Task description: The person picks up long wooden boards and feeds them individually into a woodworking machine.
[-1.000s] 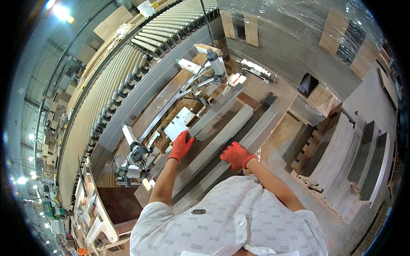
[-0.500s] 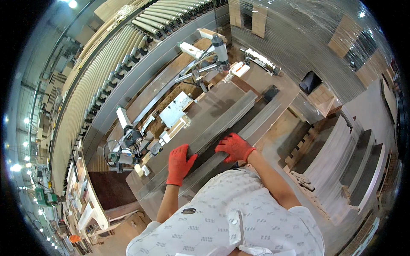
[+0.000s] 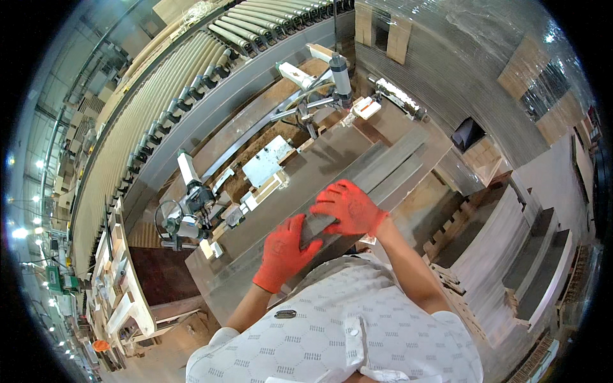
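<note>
Long, flat dark grey strips [image 3: 383, 167] lie slantwise across the worktable, running from near left to far right. My left hand [image 3: 284, 252], in a red glove, grips their near-left part, fingers on the far side and thumb on the near side. Just to its right, my right hand [image 3: 351, 209], in a matching glove, reaches over the strips with its fingers curled across them and the thumb toward me. A short stretch of grey surface shows between the two hands. My palms hide where they touch the strips, and how many strips each hand holds cannot be made out.
Beyond the table [image 3: 207, 271] stand a clamp-like device with a grey cylinder [image 3: 340, 80] and a second mechanism [image 3: 199, 199] at left. A roller conveyor [image 3: 172, 108] curves behind. Stacked grey boards [image 3: 543, 249] sit on a pallet at right; a film-wrapped stack [image 3: 440, 70] rises behind.
Both hands have moved closer together over the strips, the left one rightward. The strips, spread apart with a dark gap before, now lie closer together. The view has shifted slightly.
</note>
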A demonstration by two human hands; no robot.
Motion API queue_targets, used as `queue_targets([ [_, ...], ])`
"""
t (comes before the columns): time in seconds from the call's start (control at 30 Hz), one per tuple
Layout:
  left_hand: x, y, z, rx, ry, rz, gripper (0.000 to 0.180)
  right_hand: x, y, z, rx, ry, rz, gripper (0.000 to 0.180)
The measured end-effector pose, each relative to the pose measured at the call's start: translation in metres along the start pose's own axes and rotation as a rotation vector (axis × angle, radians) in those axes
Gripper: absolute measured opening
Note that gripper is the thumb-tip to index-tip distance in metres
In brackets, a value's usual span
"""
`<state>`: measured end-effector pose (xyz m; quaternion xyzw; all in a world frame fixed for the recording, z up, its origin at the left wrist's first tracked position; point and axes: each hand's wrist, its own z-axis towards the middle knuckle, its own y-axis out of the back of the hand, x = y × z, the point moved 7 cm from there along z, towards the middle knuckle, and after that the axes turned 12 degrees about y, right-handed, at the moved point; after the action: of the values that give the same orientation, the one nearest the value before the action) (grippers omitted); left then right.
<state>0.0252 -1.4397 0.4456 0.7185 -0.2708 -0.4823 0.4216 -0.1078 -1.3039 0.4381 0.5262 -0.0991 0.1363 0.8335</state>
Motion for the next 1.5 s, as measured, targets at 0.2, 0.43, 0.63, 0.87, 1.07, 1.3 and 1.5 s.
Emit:
queue_targets([
  [0.2,0.070,0.006,0.075,-0.229,-0.031,0.083,0.056,-0.015,0.000,0.008,-0.343,-0.075,-0.105,0.053],
  [0.43,0.184,-0.034,0.156,-0.252,-0.010,0.128,0.056,-0.018,-0.068,-0.063,-0.271,-0.128,-0.102,0.045],
  [0.63,0.206,-0.054,0.183,-0.431,0.031,0.300,0.053,-0.027,-0.096,-0.094,-0.314,-0.193,-0.120,0.044],
  [0.87,0.239,-0.078,0.221,-0.435,0.011,0.070,0.049,-0.031,-0.125,-0.105,-0.313,-0.210,-0.255,0.042],
  [1.07,0.230,-0.081,0.225,-0.383,0.080,0.208,0.055,-0.034,-0.136,-0.113,-0.343,-0.217,-0.264,0.037],
  [1.3,0.225,-0.091,0.239,-0.284,0.159,0.505,0.059,-0.034,-0.130,-0.114,-0.389,-0.180,-0.237,0.035],
  [1.5,0.227,-0.095,0.246,-0.252,0.167,0.470,0.063,-0.034,-0.126,-0.118,-0.461,-0.207,-0.279,0.029],
])
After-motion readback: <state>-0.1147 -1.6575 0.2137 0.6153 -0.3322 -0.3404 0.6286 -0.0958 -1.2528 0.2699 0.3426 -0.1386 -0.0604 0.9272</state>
